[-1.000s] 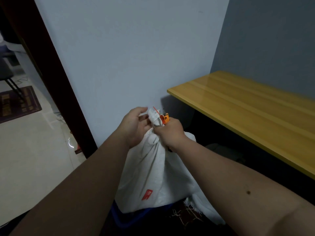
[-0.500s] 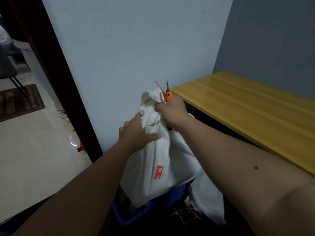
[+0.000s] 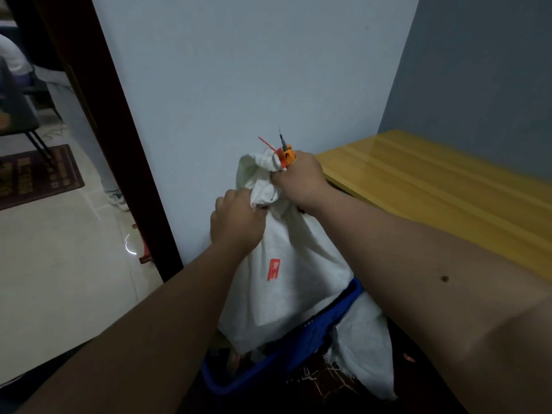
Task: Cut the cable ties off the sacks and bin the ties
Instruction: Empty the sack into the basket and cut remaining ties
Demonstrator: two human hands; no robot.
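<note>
Sack [image 3: 286, 282]: red cable tie [image 3: 273, 150] on its neck; my left hand [image 3: 236, 225] grips the neck below, my right hand [image 3: 301, 182] grips neck and orange cutter [image 3: 287, 152].

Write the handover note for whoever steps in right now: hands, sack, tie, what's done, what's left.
Left hand: grips the sack below its bunched neck.
Right hand: holds the neck and an orange cutter, blade pointing up.
Red tie: at the neck, by the cutter; whether it is cut cannot be told.
Sack stands partly in a blue bin, by the wall, left of the wooden table.
Done: sack gripped, cutter at the tie.
Left: get the tie off and bin it, then any other sacks.
</note>
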